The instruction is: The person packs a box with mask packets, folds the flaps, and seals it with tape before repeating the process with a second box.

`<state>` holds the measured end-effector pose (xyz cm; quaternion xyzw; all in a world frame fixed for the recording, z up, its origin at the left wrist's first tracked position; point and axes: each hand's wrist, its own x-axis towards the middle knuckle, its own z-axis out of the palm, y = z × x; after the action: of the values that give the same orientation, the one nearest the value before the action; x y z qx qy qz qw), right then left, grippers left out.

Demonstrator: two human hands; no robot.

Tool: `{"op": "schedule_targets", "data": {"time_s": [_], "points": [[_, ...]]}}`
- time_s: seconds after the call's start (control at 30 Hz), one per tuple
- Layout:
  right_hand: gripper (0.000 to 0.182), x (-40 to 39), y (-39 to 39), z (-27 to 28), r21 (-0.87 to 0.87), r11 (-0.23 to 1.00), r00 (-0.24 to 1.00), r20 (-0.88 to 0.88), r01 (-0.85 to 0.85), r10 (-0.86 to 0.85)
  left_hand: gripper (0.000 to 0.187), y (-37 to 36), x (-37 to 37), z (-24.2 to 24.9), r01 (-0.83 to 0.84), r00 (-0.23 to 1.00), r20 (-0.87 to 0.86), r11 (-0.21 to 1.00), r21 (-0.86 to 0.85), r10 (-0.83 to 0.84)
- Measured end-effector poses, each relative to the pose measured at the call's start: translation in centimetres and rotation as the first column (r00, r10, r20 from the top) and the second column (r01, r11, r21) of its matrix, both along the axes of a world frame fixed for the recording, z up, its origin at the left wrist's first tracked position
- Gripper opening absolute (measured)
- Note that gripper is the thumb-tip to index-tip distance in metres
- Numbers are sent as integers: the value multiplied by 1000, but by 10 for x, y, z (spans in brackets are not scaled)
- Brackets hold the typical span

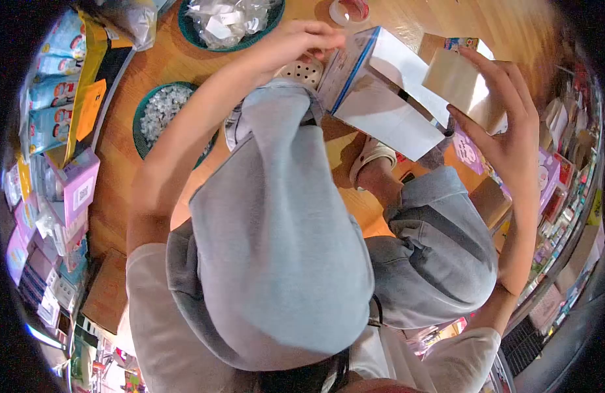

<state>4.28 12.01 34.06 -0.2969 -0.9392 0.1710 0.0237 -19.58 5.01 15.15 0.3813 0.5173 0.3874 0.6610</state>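
Observation:
A white box with blue edges (pixel 394 85) stands on the floor in front of me, its white flaps spread open. My left hand (pixel 309 42) is at its upper left, fingers stretched out and fingertips close to the printed side. My right hand (pixel 509 121) is to the right of the box, thumb and fingers spanning a small beige cardboard box (pixel 454 75) with a colourful printed corner. That small box overlaps the white box's right flap in this view.
Green baskets hold clear plastic packets (pixel 227 19) and small clear pieces (pixel 165 108). A tape roll (pixel 348 12) lies at the top. My clog-covered foot (pixel 374 157) is below the white box. Packaged goods (pixel 53 98) line the left; shelves of goods (pixel 565 196) line the right.

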Motion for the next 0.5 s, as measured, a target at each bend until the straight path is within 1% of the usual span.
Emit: {"op": "schedule_targets", "data": {"time_s": [0.07,0.17,0.2,0.27,0.3,0.4,0.5], "points": [[52,-16,-2,5,-38,999,998,67,-5,7,29,-1,7,-14,36,999,-4,996,-85,-36],[49,-33,-6,6,-66,998,999,34,14,-12,29,-5,14,-22,94,993,-61,988,-127,-102],[49,-37,-5,6,-48,998,998,53,-27,30,29,-7,15,-28,95,995,21,979,-183,-93],[49,-44,-1,3,-17,994,990,90,-110,111,31,-10,17,-38,113,994,18,972,-204,-111],[49,-48,-1,3,-14,993,986,117,-118,119,32,-11,16,-39,121,993,15,969,-214,-121],[49,-57,-2,-1,-16,991,974,179,-135,135,33,-16,14,-39,137,990,-6,971,-195,-140],[47,-64,0,-6,-21,989,970,193,-146,147,34,-24,15,-44,61,996,75,988,-141,-50]]}}
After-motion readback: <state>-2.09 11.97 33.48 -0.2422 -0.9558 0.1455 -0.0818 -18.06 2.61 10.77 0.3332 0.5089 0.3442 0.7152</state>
